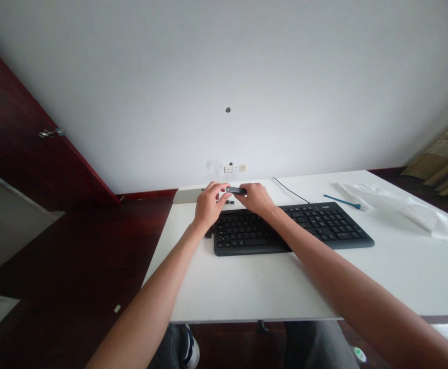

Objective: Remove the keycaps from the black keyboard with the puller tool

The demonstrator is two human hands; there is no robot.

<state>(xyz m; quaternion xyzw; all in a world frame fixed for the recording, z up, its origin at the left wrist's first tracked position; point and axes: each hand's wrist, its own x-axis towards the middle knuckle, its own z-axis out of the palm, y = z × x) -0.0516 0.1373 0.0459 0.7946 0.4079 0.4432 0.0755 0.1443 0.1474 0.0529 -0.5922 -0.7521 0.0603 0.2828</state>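
Observation:
My left hand (209,204) and my right hand (258,199) meet above the upper left part of a black keyboard (324,223). Between them is a small flat grey object (236,190), too small in view to name. My right fingers are closed round its right end, while the left thumb and fingertips pinch its left end. Below it lies a small dark piece (230,202), partly by the keyboard's back edge. Another small black thing (208,233) sits at the keyboard's left side, half hidden by my left wrist.
A flat grey item (187,196) lies at the white table's (247,287) back left corner. To the right are a blue stick-like tool (342,201) and a crumpled white plastic bag (404,210). The keyboard cable (291,190) runs backward. Wall sockets (235,168) are behind.

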